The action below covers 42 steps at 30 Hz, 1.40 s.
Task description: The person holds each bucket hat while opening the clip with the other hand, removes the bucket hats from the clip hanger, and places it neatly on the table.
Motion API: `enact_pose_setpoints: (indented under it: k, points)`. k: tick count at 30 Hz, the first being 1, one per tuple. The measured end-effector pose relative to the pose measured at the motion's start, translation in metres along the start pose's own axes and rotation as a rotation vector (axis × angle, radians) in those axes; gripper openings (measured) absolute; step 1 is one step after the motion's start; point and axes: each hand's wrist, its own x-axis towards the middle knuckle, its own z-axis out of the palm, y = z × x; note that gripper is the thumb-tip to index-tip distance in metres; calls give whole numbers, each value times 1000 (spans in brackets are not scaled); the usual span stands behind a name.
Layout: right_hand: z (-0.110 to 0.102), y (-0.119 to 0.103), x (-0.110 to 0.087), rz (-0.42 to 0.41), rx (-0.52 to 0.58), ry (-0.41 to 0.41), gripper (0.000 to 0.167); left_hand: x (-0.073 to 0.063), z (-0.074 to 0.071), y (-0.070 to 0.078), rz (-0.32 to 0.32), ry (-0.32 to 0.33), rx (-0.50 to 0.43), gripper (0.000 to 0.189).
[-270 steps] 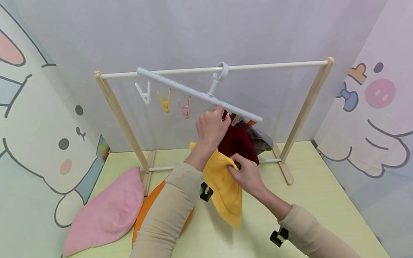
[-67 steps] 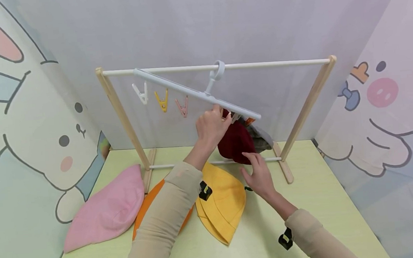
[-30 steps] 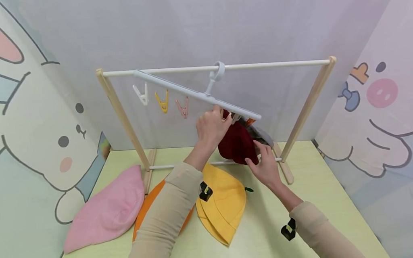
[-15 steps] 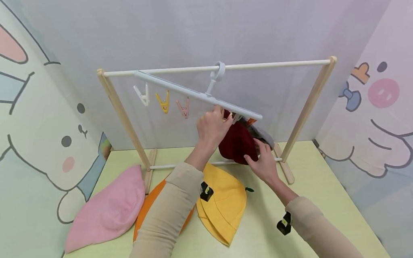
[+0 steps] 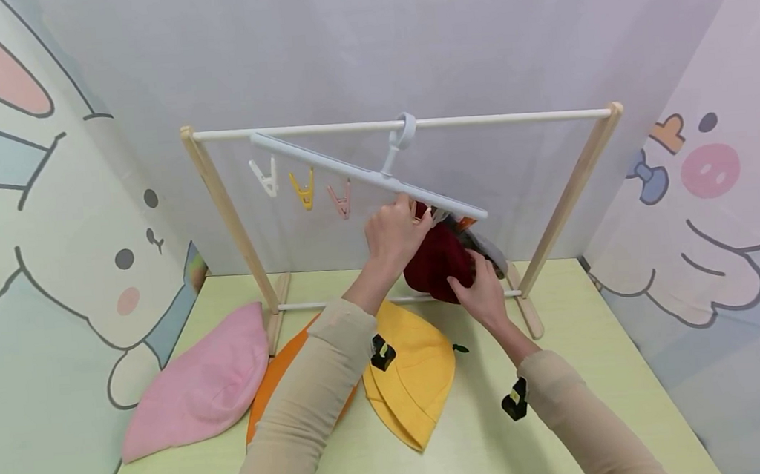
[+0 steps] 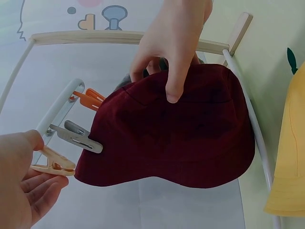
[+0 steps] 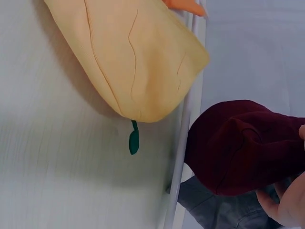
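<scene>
My left hand (image 5: 393, 236) pinches a cream clothespin (image 6: 56, 163) under the tilted pale hanger (image 5: 327, 161); its tip is right at the brim edge of a maroon hat (image 6: 167, 138). A grey clothespin (image 6: 78, 137) also grips that brim. My right hand (image 6: 174, 40) holds the hat's crown, thumb on the near side and fingers partly hidden behind. Beyond it hangs a grey hat (image 7: 214, 205), with an orange clothespin (image 6: 90, 100) close by. White (image 5: 265, 177), yellow (image 5: 304, 191) and pink (image 5: 341, 200) clothespins hang from the hanger's left half.
The hanger hooks over the white bar (image 5: 511, 118) of a wooden-legged rack (image 5: 571, 199). On the pale green table (image 5: 465, 468) lie a pink hat (image 5: 198, 393), an orange hat (image 5: 274, 383) partly under my left forearm, and a yellow hat (image 5: 417, 368) with a green leaf (image 5: 460, 348).
Earlier my right hand held the yellow hat up; that hat now lies on the table. The right hand has since moved up and grips the maroon hat. My left hand has stayed at the hanger.
</scene>
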Motion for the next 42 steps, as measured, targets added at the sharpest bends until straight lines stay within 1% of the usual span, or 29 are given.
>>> enact_pose_setpoints:
  k: [3,5,13,19,27,30,35,42]
  points:
    - [1,0,2,13,-8,2,63,0,0,0,0,0,-6,34]
    - [1,0,3,7,-8,10,60,-1,0,0,4,1,-10,34]
    - [0,0,6,-96,-5,133,32,-1,0,2,0,-2,-23,34]
    - [-5,1,8,-119,-16,204,21,-2,1,4,-5,0,-28,35]
    - [-14,0,11,-162,18,290,16,-3,0,6,1,30,-53,35]
    - [-18,-1,12,-160,25,298,15,-3,1,6,5,37,-56,35]
    - [-22,1,11,-156,32,278,16,-4,2,5,6,39,-54,34]
    - [-29,2,8,-221,42,297,15,-4,3,4,-1,43,-70,32]
